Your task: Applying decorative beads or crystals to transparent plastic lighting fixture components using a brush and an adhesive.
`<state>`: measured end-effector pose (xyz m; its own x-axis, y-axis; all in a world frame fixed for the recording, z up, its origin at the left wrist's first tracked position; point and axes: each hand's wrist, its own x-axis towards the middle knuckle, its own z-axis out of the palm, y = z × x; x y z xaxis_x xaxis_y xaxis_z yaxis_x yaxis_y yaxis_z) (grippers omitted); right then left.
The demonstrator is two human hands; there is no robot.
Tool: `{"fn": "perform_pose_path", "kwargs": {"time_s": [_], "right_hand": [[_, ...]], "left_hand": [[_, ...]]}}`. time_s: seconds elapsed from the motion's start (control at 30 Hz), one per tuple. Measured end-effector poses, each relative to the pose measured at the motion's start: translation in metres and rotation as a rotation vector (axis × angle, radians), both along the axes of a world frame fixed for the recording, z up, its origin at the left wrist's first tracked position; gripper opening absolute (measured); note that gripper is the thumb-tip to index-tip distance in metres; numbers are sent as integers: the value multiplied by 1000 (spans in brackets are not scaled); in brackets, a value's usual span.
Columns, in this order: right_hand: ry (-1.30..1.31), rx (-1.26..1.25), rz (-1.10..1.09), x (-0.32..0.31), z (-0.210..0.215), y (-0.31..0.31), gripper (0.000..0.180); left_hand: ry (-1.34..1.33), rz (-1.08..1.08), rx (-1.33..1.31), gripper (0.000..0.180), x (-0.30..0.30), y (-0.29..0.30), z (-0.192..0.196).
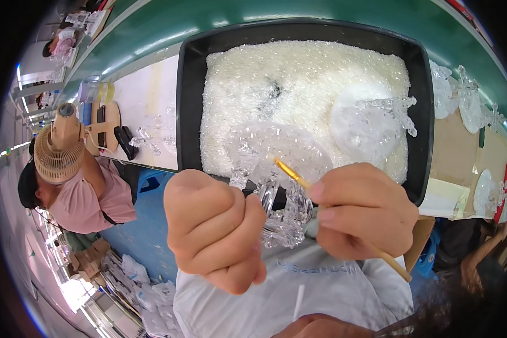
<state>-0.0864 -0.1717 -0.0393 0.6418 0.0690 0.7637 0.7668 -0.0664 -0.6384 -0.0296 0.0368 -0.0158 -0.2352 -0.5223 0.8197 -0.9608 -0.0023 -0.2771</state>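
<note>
While the left hand [217, 231] clamps the clear ornament [287, 147] over the black tray's [190, 112] near side, the right hand [366, 209] pinches a brush [290, 171] at its disc; brushing looks unfinished, second ornament [361, 125] lying tray-right.

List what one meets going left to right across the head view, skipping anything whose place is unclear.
Fan → black object → left hand → brush tip → right hand → lower red strip.
</note>
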Motion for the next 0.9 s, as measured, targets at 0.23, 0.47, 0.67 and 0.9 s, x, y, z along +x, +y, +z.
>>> {"fn": "perform_pose_path", "kwargs": {"time_s": [0.23, 0.47, 0.67, 0.9], "right_hand": [[55, -84, 16, 5, 9, -5, 33], [40, -84, 52, 9, 13, 1, 35], [-43, -45, 12, 14, 8, 16, 33], [-37, -40, -18, 16, 10, 17, 29]], "left_hand": [[-20, -49, -23, 38, 2, -5, 0], [-31, -50, -31, 37, 1, -6, 1], [-58, -66, -34, 37, 1, -7, -1], [-77, -74, -51, 37, 3, -9, 0]]}}
